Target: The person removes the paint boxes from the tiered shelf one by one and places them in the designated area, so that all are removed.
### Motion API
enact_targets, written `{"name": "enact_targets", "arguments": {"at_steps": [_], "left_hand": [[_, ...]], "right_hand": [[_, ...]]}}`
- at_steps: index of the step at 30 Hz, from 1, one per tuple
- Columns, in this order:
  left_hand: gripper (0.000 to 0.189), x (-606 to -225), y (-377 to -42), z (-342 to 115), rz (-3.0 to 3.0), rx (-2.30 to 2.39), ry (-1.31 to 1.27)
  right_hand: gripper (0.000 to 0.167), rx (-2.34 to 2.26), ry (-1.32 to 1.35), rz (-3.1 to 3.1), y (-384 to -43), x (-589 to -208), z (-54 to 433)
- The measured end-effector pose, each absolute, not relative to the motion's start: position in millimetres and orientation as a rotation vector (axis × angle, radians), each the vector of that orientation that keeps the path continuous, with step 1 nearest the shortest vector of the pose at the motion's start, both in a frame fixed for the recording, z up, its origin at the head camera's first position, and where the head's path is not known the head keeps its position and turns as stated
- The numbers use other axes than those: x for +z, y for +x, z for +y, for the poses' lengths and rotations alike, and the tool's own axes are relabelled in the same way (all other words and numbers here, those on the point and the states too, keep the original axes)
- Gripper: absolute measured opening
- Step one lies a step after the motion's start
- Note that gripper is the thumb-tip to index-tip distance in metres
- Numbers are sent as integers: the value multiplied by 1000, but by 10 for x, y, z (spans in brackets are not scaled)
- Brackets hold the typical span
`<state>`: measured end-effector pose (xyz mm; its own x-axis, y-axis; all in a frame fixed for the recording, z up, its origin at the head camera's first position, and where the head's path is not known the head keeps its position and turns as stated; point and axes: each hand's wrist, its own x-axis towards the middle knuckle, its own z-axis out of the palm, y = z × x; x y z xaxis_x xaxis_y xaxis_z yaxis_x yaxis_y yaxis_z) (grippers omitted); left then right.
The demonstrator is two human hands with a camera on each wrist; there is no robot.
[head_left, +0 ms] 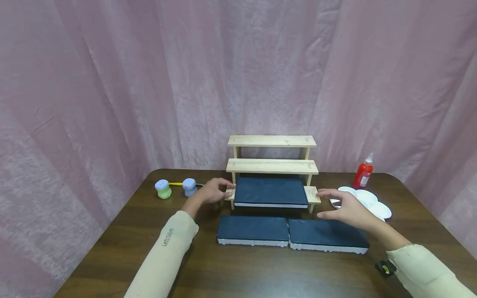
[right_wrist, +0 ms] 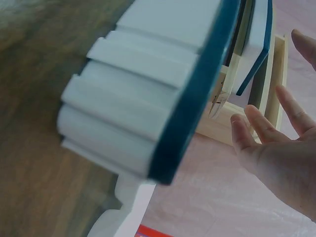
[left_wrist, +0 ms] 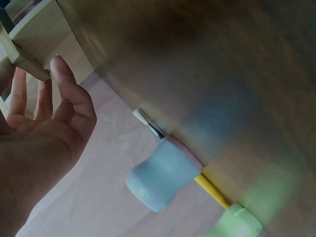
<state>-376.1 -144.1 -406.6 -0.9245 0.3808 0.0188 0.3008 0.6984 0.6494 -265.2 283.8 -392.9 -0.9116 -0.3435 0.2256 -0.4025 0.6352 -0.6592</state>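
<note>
A pale wooden three-step rack (head_left: 272, 165) stands at the back of the table. On its lowest step lies a flat box (head_left: 271, 192) with a dark blue top and white sides. My left hand (head_left: 214, 190) is at the step's left end, fingers apart around the wood; whether they touch it is unclear. In the left wrist view, that step's end (left_wrist: 32, 66) partly hides the fingers. My right hand (head_left: 344, 207) reaches toward the right end, its thumb and fingers spread with nothing between them. Two similar flat boxes (head_left: 253, 229) (head_left: 328, 234) lie side by side in front.
Left of the rack are a green-and-blue pot (head_left: 163, 189), a blue pot (head_left: 189, 187) and a yellow-handled brush (head_left: 175, 183). At right stand a red squeeze bottle (head_left: 363, 174) and a white round-welled palette (head_left: 379, 210). A pink curtain (head_left: 193, 82) hangs behind.
</note>
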Motion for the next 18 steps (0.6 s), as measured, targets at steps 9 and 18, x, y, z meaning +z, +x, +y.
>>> {"name": "enact_targets", "arguments": {"at_steps": [9,18], "left_hand": [[29,-4070,-3768,-1459,2789,1051,601],[27,-4074,-3777,-1412,2784,1071,567]], "right_hand": [[70,1194,627,-2757,-2790,-3958,2745],[73,1165,668,-2762,-2917,-3933,2655]]}}
